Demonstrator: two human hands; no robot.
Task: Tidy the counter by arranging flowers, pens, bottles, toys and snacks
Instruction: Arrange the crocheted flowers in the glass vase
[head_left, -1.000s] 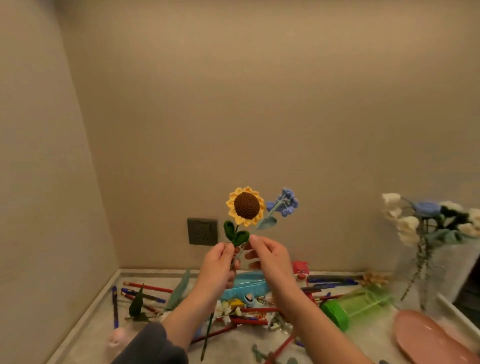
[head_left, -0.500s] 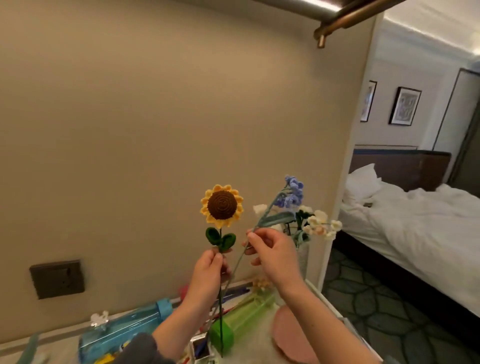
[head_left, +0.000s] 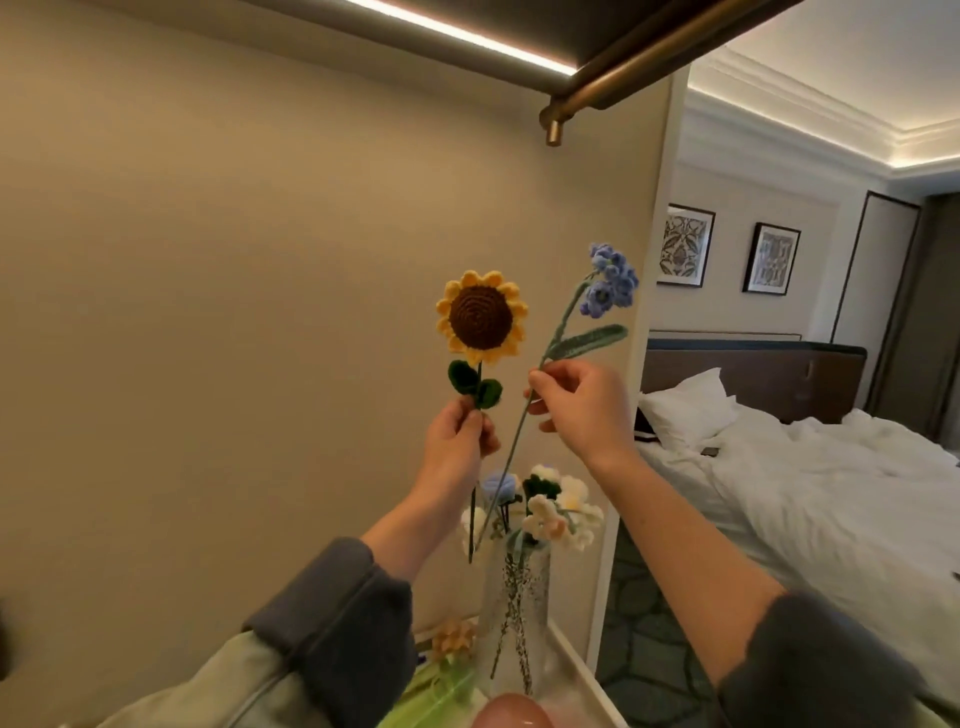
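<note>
My left hand (head_left: 460, 436) grips the stem of a crocheted sunflower (head_left: 482, 316) just under its two green leaves and holds it upright. A blue crocheted flower (head_left: 610, 280) leans to the right, its long green stem pinched by my right hand (head_left: 582, 408). Both stems hang down above a clear glass vase (head_left: 511, 623) on the counter's right end. The vase holds several white and blue crocheted flowers (head_left: 558, 512).
A green bottle (head_left: 441, 696), a small orange flower (head_left: 454, 636) and a pink plate (head_left: 511, 712) lie by the vase's foot. The counter's right edge (head_left: 587, 675) drops to a carpeted floor. A brass rail (head_left: 623, 73) runs overhead. A bed (head_left: 805, 467) stands at the right.
The view has swung right and upward from the cluttered counter to the vase. Both hands have risen and drawn apart, separating the two flowers.
</note>
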